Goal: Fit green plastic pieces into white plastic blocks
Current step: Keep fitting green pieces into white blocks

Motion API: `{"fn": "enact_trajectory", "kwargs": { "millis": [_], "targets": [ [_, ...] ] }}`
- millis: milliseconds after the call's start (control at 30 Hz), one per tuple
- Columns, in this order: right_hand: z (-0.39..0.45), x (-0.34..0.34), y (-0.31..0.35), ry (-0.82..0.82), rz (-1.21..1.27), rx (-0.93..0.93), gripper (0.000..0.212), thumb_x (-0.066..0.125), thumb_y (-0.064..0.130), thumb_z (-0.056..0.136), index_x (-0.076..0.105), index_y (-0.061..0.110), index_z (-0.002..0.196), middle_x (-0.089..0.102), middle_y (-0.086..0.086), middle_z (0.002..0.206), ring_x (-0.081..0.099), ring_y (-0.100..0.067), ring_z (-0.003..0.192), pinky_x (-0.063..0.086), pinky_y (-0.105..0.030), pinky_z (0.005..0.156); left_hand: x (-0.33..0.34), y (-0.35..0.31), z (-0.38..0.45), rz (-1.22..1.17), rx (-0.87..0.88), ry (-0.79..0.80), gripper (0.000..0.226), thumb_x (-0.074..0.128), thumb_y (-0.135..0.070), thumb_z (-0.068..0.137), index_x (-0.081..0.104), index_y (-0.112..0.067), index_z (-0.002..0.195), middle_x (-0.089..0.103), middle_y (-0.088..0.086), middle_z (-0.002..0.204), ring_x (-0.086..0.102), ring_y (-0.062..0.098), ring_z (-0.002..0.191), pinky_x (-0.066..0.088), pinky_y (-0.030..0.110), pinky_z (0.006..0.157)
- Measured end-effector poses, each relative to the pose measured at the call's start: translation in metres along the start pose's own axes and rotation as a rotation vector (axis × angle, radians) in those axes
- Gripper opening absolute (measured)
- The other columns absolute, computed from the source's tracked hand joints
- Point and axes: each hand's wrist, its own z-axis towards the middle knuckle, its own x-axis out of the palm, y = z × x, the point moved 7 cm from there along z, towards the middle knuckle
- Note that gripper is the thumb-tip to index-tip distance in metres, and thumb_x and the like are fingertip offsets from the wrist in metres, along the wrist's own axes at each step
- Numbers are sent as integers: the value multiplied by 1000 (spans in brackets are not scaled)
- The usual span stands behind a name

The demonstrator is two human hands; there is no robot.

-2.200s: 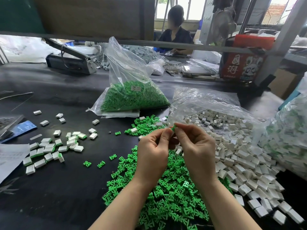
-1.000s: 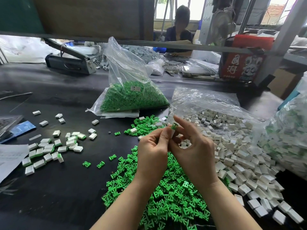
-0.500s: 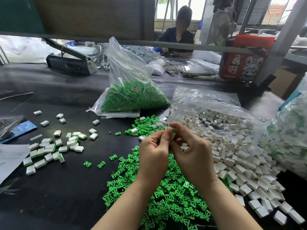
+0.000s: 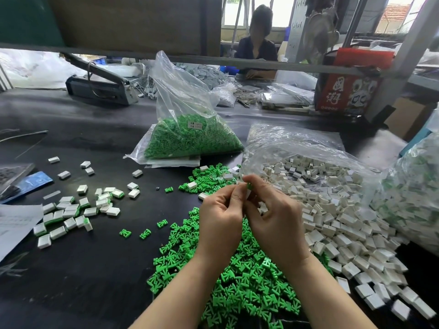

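Two hands meet on one small block

Head view: at frame centre our left hand [image 4: 221,219] and right hand [image 4: 275,222] pinch a small white plastic block [image 4: 248,194] with a green plastic piece [image 4: 249,185] at its upper end, between both fingertips; its long axis we cannot tell.

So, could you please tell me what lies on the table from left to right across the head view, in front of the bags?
Finished blocks → two stray green pieces → loose green pieces → white blocks.
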Motion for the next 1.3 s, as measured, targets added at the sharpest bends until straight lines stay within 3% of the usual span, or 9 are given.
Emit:
{"fn": "enact_trajectory", "kwargs": {
  "millis": [167, 300, 467, 600, 700, 867, 1000, 1100, 1300],
  "targets": [
    [0, 0, 0, -4, -15, -5, 41, 71, 12, 78, 69, 12, 119, 76, -1, 97, 73, -12, 84, 58, -29, 72, 0, 0, 0, -1, 3, 15, 23, 54, -13, 100, 74, -7, 92, 75, 8, 86, 70, 17, 82, 53, 27, 72],
    [1, 2, -2, 38, 9, 28, 48, 78, 7, 79, 67, 17, 124, 76, 5, 100, 70, -2, 88, 53, -15, 79, 0, -3, 0, 29, 38, 14, 27, 50, -19, 102, 72, -12, 89, 74, 4, 82, 67, 16, 78, 53, 30, 71],
    [1, 10, -15, 70, 562, 342, 30, 62, 7, 89, 71, 16, 116, 76, 6, 102, 71, -10, 95, 57, -30, 84, -5, -14, 0, 276, 184, -2, 28, 39, -36, 100, 55, -22, 82, 55, -10, 65, 46, 9, 60, 42, 45, 58],
    [3, 6, -17, 14, 772, 431, 17, 69, 1, 85, 74, 7, 99, 77, -3, 92, 73, -17, 86, 57, -23, 76, 0, -22, -2, 367, 267, 95, 25, 37, -31, 102, 57, -18, 94, 60, 3, 80, 56, 26, 73, 46, 51, 67],
    [1, 7, -18, 28, 838, 497, 23, 70, 12, 81, 73, 7, 103, 76, -4, 92, 73, -15, 85, 56, -19, 74, 0, -27, -3, 453, 315, 123, 25, 37, -29, 101, 56, -14, 93, 59, 5, 79, 53, 20, 70, 43, 45, 64],
    [3, 3, -18, 6, 822, 465, 15, 72, 18, 77, 72, 10, 90, 75, -5, 85, 72, -20, 79, 57, -24, 72, 0, -33, 0, 586, 377, 159, 27, 38, -27, 101, 57, -10, 97, 61, 3, 84, 54, 16, 76, 44, 33, 67],
    [5, -2, -19, 11, 663, 374, 10, 73, 5, 83, 71, 12, 89, 74, -1, 82, 70, -17, 77, 56, -24, 72, 0, -35, 2, 710, 420, 194, 29, 39, -27, 102, 59, -8, 103, 61, 3, 93, 55, 17, 84, 43, 30, 76],
    [8, -5, -18, 74, 526, 300, 16, 73, 4, 83, 71, 20, 88, 73, 6, 81, 69, -11, 76, 56, -21, 71, -4, -34, 5, 790, 452, 208, 27, 41, -25, 101, 60, -6, 100, 60, 3, 91, 52, 16, 83, 40, 27, 75],
    [9, -4, -17, 137, 483, 287, 18, 74, 4, 82, 72, 21, 86, 73, 7, 79, 70, -10, 74, 56, -20, 70, -6, -30, 7, 838, 448, 215, 14, 46, -15, 97, 60, -11, 94, 54, -6, 83, 46, 10, 78, 32, 12, 68]
  ]
}}
